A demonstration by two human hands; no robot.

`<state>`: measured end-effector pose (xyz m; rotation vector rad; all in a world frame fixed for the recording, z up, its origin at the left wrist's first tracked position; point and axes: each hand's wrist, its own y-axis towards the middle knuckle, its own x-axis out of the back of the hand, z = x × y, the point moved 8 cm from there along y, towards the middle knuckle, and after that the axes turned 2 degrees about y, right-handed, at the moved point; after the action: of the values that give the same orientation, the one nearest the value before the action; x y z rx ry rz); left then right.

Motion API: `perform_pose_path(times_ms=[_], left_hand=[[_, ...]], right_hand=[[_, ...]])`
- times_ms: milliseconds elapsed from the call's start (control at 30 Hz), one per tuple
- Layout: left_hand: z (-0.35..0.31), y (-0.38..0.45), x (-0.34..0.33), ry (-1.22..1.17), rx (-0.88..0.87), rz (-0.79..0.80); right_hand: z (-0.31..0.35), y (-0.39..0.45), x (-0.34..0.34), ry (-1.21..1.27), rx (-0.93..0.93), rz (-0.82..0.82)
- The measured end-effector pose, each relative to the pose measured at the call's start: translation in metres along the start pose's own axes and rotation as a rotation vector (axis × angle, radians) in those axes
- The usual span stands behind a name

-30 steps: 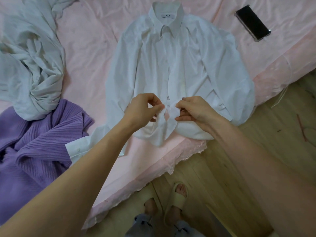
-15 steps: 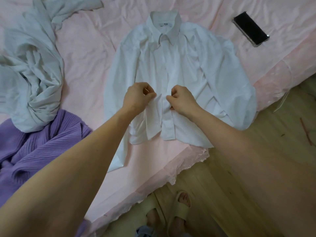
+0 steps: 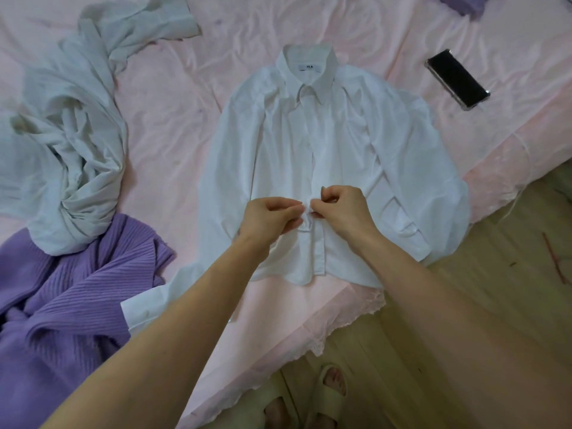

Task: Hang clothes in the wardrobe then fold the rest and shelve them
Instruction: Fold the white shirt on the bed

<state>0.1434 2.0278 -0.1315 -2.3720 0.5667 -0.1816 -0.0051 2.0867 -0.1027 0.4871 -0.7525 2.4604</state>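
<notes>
The left hand point(image 3: 268, 217) and right hand point(image 3: 343, 209) meet fingertip to fingertip, each pinching the front placket of the thin white shirt point(image 3: 337, 156), which lies flat, collar away, on the wrinkled pink bed point(image 3: 173, 97). A ribbed purple knit point(image 3: 62, 292) and a crumpled pale-grey garment point(image 3: 71, 144) lie left; a glossy black phone point(image 3: 457, 79) lies right.

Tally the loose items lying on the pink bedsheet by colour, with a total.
White: 1, the white collared button-up shirt, pinched at its front placket by the left hand and right hand.
Pale grey-green: 1, the crumpled pale grey-green garment.
Purple: 2, the purple ribbed knit sweater and a purple fabric piece at the top edge.
Black: 1, the black smartphone.
Total: 5
</notes>
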Motion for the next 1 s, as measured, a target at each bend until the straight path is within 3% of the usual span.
perform_pose_path(times_ms=[167, 333, 500, 667, 833, 1000], left_hand=[[0.003, -0.007, -0.002, -0.074, 0.042, -0.003], [-0.001, -0.011, 0.003, -0.016, 0.010, -0.132], [-0.005, -0.014, 0.003, 0.112, -0.032, -0.147], [-0.009, -0.017, 0.002, 0.296, -0.078, -0.185], [-0.005, -0.019, 0.001, 0.206, -0.041, -0.150], [-0.003, -0.019, 0.002, 0.189, -0.012, -0.138]], right_hand=[[0.019, -0.003, 0.005, -0.299, 0.172, -0.105], [0.016, -0.010, -0.001, -0.130, 0.164, -0.078], [0.014, -0.019, 0.001, -0.115, 0.238, -0.101], [0.028, -0.034, 0.012, -0.260, 0.442, -0.326], [0.016, -0.037, -0.007, -0.414, 0.458, -0.205], [0.017, -0.034, -0.005, -0.241, 0.349, -0.160]])
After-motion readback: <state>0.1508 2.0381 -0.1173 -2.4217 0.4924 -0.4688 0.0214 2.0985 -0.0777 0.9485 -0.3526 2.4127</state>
